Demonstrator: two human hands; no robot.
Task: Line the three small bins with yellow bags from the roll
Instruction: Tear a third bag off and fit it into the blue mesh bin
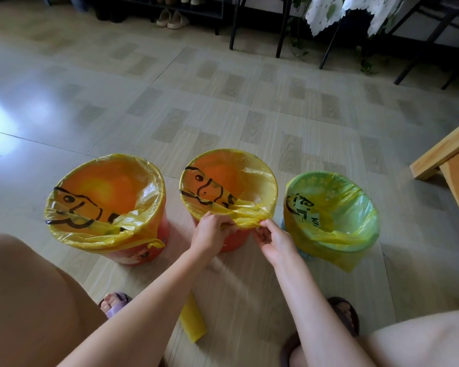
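tying off slack at the near rim of the middle bin (229, 242), by the look of it, with all three bins on the floor (223, 102) already wearing yellow film. left of the grip, larger orange bin (143, 254), its bag (96, 234) draped over the rim; right of the grip, green bin (302, 254), its liner (339, 250) hanging loose down the near side. at the grip itself: left hand (210, 231) and right hand (272, 239) both pinching the gathered edge of the middle bag (245, 221), close together. thin, light, slippery, easily torn stuff; best taken by the bunched hem, not the flat sheet. bins nearly touching, so little room sideways; open floor beyond them. below the grip, between the feet, the roll (192, 323) lying flat.
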